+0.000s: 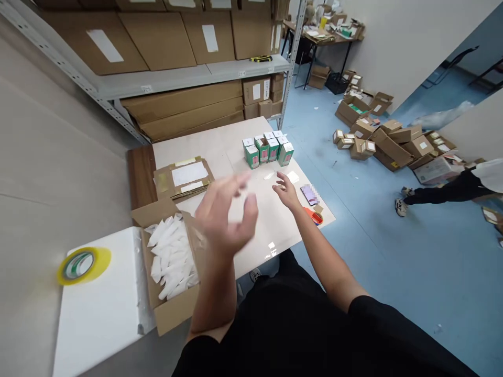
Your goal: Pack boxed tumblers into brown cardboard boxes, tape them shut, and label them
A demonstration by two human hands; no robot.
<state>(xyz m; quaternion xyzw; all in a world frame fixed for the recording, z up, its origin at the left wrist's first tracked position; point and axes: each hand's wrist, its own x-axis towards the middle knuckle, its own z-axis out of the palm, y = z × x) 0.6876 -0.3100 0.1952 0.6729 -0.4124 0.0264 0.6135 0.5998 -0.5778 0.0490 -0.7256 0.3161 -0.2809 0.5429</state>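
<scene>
My left hand (226, 212) is raised above the white tabletop (220, 141), blurred by motion, fingers curled loosely apart with nothing seen in them. Just left of it an open cardboard box (167, 314) holds several white plastic sachets (173, 254). My right hand (286, 191) hovers over the table farther out, fingers spread and empty. It is close to a small clear packet (269, 175) and a white slip (293, 177). Several green-and-white small boxes (267, 147) stand in a cluster beyond both hands.
A phone (309, 195) and an orange tape dispenser (314, 215) lie at the table's right edge. Flattened cartons (184, 178) rest at the left. A yellow tape roll (82, 264) sits on a white block. Shelving with brown cartons (184, 104) stands behind. Another person (451, 188) sits among floor boxes.
</scene>
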